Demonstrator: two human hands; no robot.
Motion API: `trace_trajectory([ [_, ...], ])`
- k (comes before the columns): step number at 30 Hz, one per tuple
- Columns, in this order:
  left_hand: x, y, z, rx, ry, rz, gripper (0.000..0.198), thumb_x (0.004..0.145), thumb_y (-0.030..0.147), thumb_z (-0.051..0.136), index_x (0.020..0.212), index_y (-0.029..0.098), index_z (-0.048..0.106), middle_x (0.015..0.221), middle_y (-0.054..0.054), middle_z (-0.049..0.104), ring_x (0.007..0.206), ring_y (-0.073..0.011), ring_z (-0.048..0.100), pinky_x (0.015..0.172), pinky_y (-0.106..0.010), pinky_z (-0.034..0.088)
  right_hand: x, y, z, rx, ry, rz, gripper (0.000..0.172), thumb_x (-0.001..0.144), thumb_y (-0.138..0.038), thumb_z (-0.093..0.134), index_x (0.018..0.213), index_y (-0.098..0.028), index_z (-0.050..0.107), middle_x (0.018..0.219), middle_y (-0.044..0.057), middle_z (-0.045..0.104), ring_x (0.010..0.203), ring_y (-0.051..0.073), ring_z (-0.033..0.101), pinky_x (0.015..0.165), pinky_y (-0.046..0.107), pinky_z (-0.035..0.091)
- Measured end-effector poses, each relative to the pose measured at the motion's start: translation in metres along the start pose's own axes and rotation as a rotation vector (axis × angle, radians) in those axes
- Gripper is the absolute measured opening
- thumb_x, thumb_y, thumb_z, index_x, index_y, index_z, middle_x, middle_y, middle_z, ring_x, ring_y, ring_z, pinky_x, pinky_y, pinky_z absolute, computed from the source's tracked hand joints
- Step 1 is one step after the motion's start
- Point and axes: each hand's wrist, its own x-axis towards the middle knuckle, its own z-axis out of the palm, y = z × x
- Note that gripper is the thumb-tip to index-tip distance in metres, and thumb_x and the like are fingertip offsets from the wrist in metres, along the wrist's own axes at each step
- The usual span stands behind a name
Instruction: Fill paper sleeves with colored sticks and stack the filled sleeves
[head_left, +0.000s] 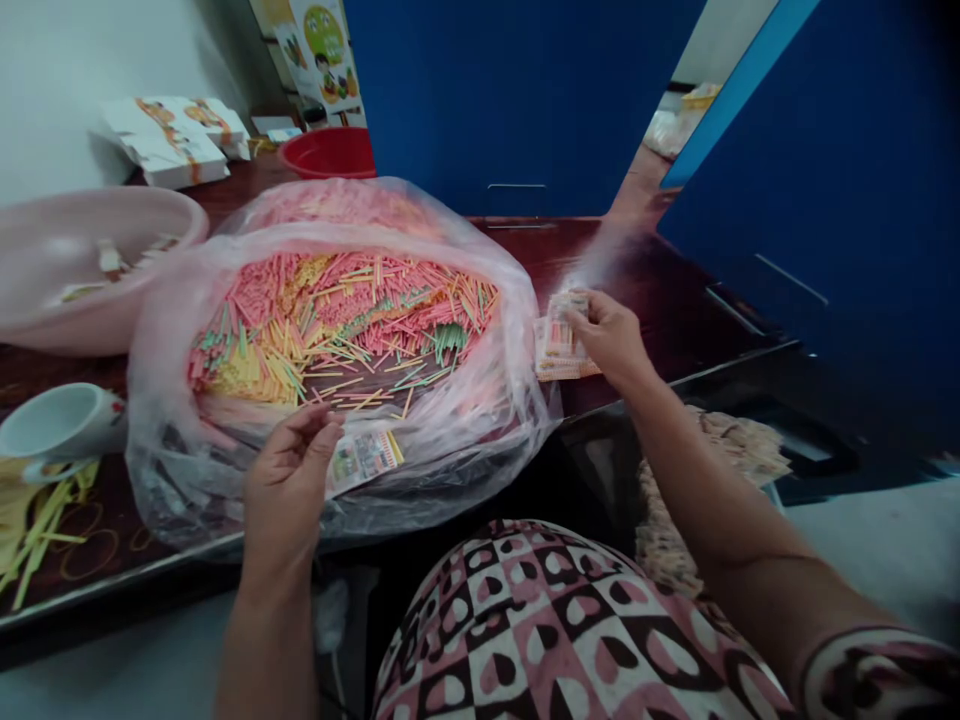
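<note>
A large clear plastic bag (517, 400) lies open on the dark red table, full of short thin sticks (352, 300) in pink, yellow and green. At its near edge, my left hand (292, 470) is closed on a small printed packet (364, 458), pinched between thumb and fingers. To the right of the bag, my right hand (611, 335) has its fingertips pressed on a small packet with pinkish sticks (562, 328), on top of other packets at the table's edge.
A pink basin (90, 310) and a white cup (64, 425) stand on the left, near yellow strips (45, 530) and rubber bands. White boxes (180, 150) and a red basin (330, 150) are behind. Many packets (671, 540) lie below, right.
</note>
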Motion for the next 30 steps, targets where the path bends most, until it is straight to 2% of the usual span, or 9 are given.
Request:
trace_trajectory([
  [3, -0.003, -0.006, -0.018, 0.194, -0.054, 0.046, 0.032, 0.082, 0.045, 0.075, 0.103, 0.022, 0.075, 0.094, -0.002, 0.075, 0.084, -0.0182, 0.067, 0.083, -0.033, 0.054, -0.003, 0.016, 0.011, -0.458, 0.0, -0.042, 0.037, 0.089, -0.029, 0.054, 0.118, -0.015, 0.072, 0.122, 0.02, 0.074, 0.113, 0.034, 0.067, 0.099, 0.051, 0.051],
  [5, -0.005, -0.008, -0.026, 0.4, -0.137, 0.149, 0.024, 0.087, 0.044, 0.069, 0.094, 0.022, 0.075, 0.09, -0.002, 0.074, 0.084, -0.0199, 0.066, 0.083, -0.035, 0.053, -0.008, 0.021, 0.017, -0.589, 0.033, -0.085, 0.043, 0.09, -0.028, 0.054, 0.128, -0.013, 0.068, 0.14, 0.023, 0.066, 0.129, 0.038, 0.061, 0.106, 0.057, 0.046],
  [9, -0.003, -0.019, -0.027, 0.705, -0.265, 0.348, 0.017, 0.09, 0.034, 0.065, 0.088, 0.022, 0.076, 0.093, -0.006, 0.074, 0.094, -0.0242, 0.066, 0.092, -0.04, 0.051, -0.009, 0.02, 0.016, -0.583, 0.167, -0.154, 0.054, 0.088, -0.029, 0.059, 0.139, -0.014, 0.059, 0.152, 0.023, 0.057, 0.141, 0.039, 0.052, 0.113, 0.064, 0.039],
  [13, 0.003, -0.032, -0.02, 0.8, -0.296, 0.43, 0.011, 0.088, 0.028, 0.07, 0.094, 0.022, 0.076, 0.098, -0.008, 0.073, 0.1, -0.0271, 0.064, 0.096, -0.043, 0.049, -0.01, -0.006, 0.012, -0.375, 0.147, -0.357, 0.039, 0.097, -0.032, 0.054, 0.134, -0.026, 0.065, 0.147, 0.018, 0.062, 0.137, 0.034, 0.057, 0.117, 0.059, 0.037],
  [17, 0.006, -0.035, -0.016, 0.824, -0.327, 0.458, 0.007, 0.09, 0.024, 0.068, 0.092, 0.021, 0.074, 0.097, -0.009, 0.071, 0.098, -0.0277, 0.062, 0.092, -0.042, 0.048, -0.029, -0.047, 0.032, -0.134, 0.014, -0.506, 0.03, 0.1, -0.034, 0.054, 0.123, -0.026, 0.071, 0.133, 0.013, 0.072, 0.126, 0.03, 0.066, 0.111, 0.054, 0.046],
  [22, 0.007, -0.038, -0.014, 0.816, -0.299, 0.419, 0.013, 0.092, 0.02, 0.065, 0.081, 0.02, 0.07, 0.09, -0.008, 0.067, 0.092, -0.0266, 0.059, 0.088, -0.04, 0.046, -0.066, -0.086, 0.081, 0.045, -0.214, -0.584, 0.024, 0.101, -0.03, 0.054, 0.108, -0.025, 0.077, 0.121, 0.01, 0.079, 0.116, 0.025, 0.072, 0.115, 0.05, 0.04],
  [25, 0.004, -0.038, -0.016, 0.742, -0.243, 0.429, 0.015, 0.093, 0.022, 0.065, 0.078, 0.021, 0.068, 0.085, -0.006, 0.066, 0.089, -0.0252, 0.059, 0.085, -0.038, 0.045, -0.08, -0.104, 0.101, 0.147, -0.371, -0.623, 0.026, 0.102, -0.032, 0.054, 0.1, -0.024, 0.078, 0.108, 0.01, 0.081, 0.105, 0.023, 0.074, 0.107, 0.043, 0.045],
  [27, 0.0, -0.034, -0.018, 0.675, -0.171, 0.481, 0.016, 0.095, 0.025, 0.066, 0.079, 0.021, 0.068, 0.084, -0.005, 0.066, 0.088, -0.0243, 0.06, 0.085, -0.037, 0.044, -0.085, -0.117, 0.107, 0.197, -0.474, -0.6, 0.033, 0.103, -0.041, 0.054, 0.09, -0.022, 0.079, 0.095, 0.01, 0.081, 0.094, 0.023, 0.073, 0.096, 0.039, 0.048],
  [30, -0.009, -0.021, -0.017, 0.614, -0.068, 0.615, 0.015, 0.097, 0.031, 0.066, 0.085, 0.022, 0.07, 0.091, -0.005, 0.07, 0.094, -0.0242, 0.062, 0.091, -0.039, 0.044, -0.088, -0.138, 0.108, 0.299, -0.627, -0.458, 0.05, 0.1, -0.06, 0.054, 0.082, -0.02, 0.077, 0.082, 0.007, 0.076, 0.081, 0.021, 0.068, 0.081, 0.032, 0.047],
])
